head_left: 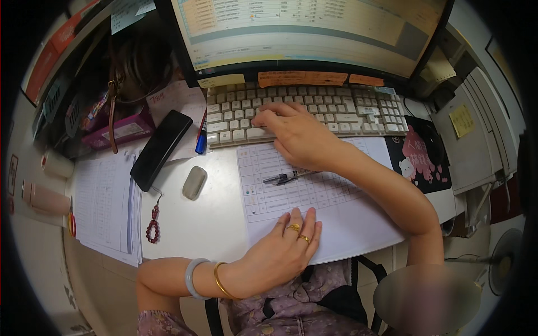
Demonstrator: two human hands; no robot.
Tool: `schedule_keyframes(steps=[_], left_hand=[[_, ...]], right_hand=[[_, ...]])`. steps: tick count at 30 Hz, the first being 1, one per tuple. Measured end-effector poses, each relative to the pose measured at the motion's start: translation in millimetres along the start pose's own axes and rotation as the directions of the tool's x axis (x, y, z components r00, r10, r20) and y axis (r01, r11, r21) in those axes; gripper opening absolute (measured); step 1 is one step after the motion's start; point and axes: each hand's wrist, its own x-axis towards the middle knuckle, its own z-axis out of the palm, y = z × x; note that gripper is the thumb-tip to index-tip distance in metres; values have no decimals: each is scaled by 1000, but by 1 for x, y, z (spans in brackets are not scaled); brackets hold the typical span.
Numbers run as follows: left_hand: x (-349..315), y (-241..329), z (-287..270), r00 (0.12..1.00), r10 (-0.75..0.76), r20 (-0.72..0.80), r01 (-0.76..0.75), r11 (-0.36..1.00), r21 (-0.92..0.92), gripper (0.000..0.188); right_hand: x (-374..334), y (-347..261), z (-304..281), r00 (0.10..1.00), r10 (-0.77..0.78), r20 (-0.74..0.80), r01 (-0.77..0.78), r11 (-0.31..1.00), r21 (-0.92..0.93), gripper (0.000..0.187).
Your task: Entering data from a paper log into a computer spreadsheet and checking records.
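Note:
My right hand (302, 137) rests over the left part of a white keyboard (336, 118), fingers bent onto the keys and nothing gripped. Below its wrist, a black-and-clear pen (281, 179) lies on a printed table sheet (269, 203), partly covered by my forearm. My left hand (283, 243) lies with fingers stretched on the lower edge of the papers, holding nothing. It wears gold rings, with a gold bangle (222, 280) and a pale grey bangle (193, 278) at the wrist. A monitor (314, 33) with a table on screen stands behind the keyboard.
Left of the sheet are a grey oval object (194, 183), a black phone-like case (161, 150) with a red bead strap (153, 227), a blue-capped pen (200, 141) and stacked papers (106, 196). A mouse pad (417, 151) and a pale boxy machine (476, 131) stand right.

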Motion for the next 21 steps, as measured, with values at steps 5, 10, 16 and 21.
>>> schedule_keyframes(steps=[5, 10, 16, 21], left_hand=[[-2, 1, 1, 1000, -6, 6, 6, 1000, 1, 78], [1, 2, -1, 1000, -2, 20, 2, 1000, -2, 80], [3, -2, -2, 999, -2, 44, 3, 1000, -11, 82], [4, -4, -7, 1000, 21, -8, -22, 997, -71, 49]], right_hand=[[-10, 3, -8, 993, 67, -94, -76, 993, -92, 28], [-27, 15, -16, 993, 78, -86, -85, 993, -80, 31], [-42, 26, -36, 990, 112, -86, -114, 993, -13, 33], [-107, 80, -81, 955, 236, -181, -241, 971, -6, 31]])
